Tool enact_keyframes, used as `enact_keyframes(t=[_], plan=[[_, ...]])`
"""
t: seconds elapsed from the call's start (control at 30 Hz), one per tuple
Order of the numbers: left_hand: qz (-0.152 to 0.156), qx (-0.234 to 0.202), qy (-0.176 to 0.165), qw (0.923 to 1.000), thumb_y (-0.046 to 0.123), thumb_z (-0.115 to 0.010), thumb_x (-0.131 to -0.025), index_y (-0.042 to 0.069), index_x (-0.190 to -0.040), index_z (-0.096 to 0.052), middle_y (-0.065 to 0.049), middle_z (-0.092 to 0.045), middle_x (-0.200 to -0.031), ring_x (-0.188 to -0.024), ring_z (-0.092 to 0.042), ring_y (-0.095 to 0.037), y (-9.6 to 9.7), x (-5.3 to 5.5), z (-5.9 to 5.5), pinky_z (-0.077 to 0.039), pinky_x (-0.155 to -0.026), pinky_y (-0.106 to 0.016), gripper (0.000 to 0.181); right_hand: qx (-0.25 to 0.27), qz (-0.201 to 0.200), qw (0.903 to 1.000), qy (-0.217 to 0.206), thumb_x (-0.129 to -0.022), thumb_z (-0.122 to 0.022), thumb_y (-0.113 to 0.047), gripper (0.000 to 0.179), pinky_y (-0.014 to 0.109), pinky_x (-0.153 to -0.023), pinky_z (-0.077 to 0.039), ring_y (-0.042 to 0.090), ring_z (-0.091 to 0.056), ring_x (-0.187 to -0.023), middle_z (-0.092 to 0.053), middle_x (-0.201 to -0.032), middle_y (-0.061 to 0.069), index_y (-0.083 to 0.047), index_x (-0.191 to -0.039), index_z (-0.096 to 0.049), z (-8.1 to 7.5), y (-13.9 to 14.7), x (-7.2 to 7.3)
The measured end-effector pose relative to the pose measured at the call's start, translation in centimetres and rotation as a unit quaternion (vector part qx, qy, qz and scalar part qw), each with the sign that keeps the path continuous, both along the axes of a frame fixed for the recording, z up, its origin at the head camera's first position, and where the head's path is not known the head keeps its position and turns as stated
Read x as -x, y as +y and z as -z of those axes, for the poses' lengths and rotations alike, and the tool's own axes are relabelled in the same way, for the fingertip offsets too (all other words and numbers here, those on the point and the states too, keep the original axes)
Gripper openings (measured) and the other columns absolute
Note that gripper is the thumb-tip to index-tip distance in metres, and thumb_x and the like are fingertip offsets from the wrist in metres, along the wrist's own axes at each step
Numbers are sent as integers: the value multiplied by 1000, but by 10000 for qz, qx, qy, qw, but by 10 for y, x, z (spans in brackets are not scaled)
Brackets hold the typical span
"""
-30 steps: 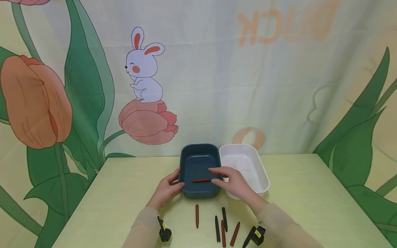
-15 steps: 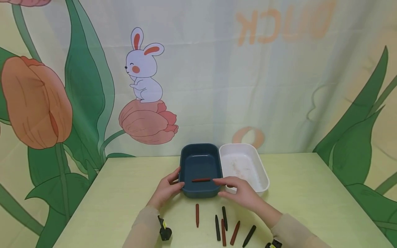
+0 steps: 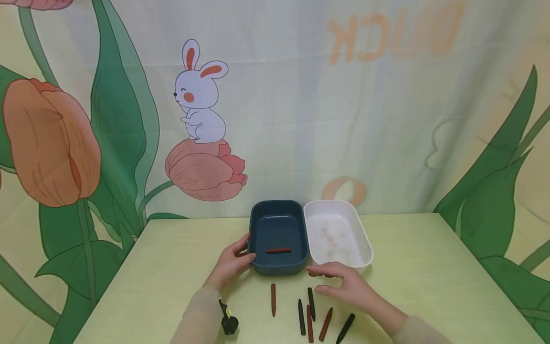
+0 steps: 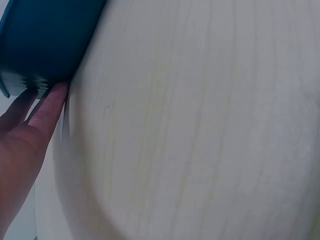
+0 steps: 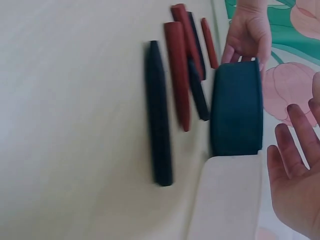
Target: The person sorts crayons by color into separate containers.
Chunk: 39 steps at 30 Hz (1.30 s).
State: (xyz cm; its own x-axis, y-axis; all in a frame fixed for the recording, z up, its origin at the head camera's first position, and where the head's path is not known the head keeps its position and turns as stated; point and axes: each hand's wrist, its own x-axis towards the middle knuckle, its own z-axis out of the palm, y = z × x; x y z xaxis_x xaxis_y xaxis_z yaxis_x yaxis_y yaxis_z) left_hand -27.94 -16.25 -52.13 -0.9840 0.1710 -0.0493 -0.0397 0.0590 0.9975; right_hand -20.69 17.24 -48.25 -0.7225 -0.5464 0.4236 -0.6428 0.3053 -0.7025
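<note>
My left hand point(image 3: 232, 263) holds the left side of a dark blue plastic bin point(image 3: 279, 271), its thumb at the near corner of the rim. In the left wrist view its fingers point(image 4: 50, 107) lie against the bin's outer wall. One red-brown crayon point(image 3: 278, 250) lies crosswise inside the bin. My right hand point(image 3: 350, 286) hovers over the table in front of a white bin point(image 3: 339, 224), fingers apart and holding nothing. Below it lie a black crayon point(image 3: 311, 304), a red-brown crayon point(image 3: 326, 324) and another black crayon point(image 3: 345, 328).
The white bin stands against the blue one's right side, with faint reddish smudges on its floor. A lone red-brown crayon point(image 3: 273, 299) lies before the blue bin. Behind the pale yellow table point(image 3: 172, 248) hangs a printed curtain point(image 3: 279, 95).
My right hand has drawn back from above the blue bin, down and to the right, over the table. My left hand stays on the bin, and the crayon inside has not moved.
</note>
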Motion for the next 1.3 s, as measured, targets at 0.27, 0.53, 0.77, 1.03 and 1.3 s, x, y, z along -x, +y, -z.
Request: enact_keyframes(t=[0.27, 0.53, 0.77, 1.03, 1.3], plan=[[-19, -94, -49, 9999, 0, -63, -93, 12, -154, -35, -22, -35, -154, -133, -44, -42, 0, 0, -1, -50, -96, -43, 68, 82, -303, 9993, 225, -86, -77, -12, 41, 29, -94, -50, 17, -64, -109, -71, -116, 5, -7, -125, -68, 16, 10, -4], [-64, -10, -95, 9999, 2, -64, -93, 13, -154, -36, -21, -35, -155, -133, -45, -41, 0, 3, 0, -49, -96, -43, 68, 35, -729, 9956, 586, -80, -81, -8, 42, 27, -92, -49, 17, -62, -106, -69, -115, 5, -9, -121, -71, 34, 19, 0], [-63, -29, -113, 9999, 1, -64, -93, 13, -154, -36, -21, -34, -155, -133, -44, -42, 0, 4, 1, -49, -97, -44, 69, 130, -1401, 9887, 517, -76, -83, -4, 45, 29, -90, -49, 19, -60, -103, -66, -111, 9, -7, -120, -71, 52, 26, 5], [-85, 34, -109, 9999, 2, -64, -93, 14, -154, -36, -20, -35, -156, -134, -43, -41, 1, 3, 1, -48, -97, -44, 68, -139, -1633, 9860, 295, -80, -81, -9, 35, 30, -93, -47, 19, -60, -103, -66, -111, 6, -10, -114, -73, 56, 29, 5], [-74, -38, -88, 9999, 1, -64, -93, 12, -154, -36, -20, -34, -155, -134, -44, -42, 1, 3, 3, -49, -96, -43, 68, -455, -1726, 9836, 244, -81, -81, -15, 32, 31, -89, -45, 16, -56, -104, -66, -111, 4, -12, -113, -75, 57, 31, 5]])
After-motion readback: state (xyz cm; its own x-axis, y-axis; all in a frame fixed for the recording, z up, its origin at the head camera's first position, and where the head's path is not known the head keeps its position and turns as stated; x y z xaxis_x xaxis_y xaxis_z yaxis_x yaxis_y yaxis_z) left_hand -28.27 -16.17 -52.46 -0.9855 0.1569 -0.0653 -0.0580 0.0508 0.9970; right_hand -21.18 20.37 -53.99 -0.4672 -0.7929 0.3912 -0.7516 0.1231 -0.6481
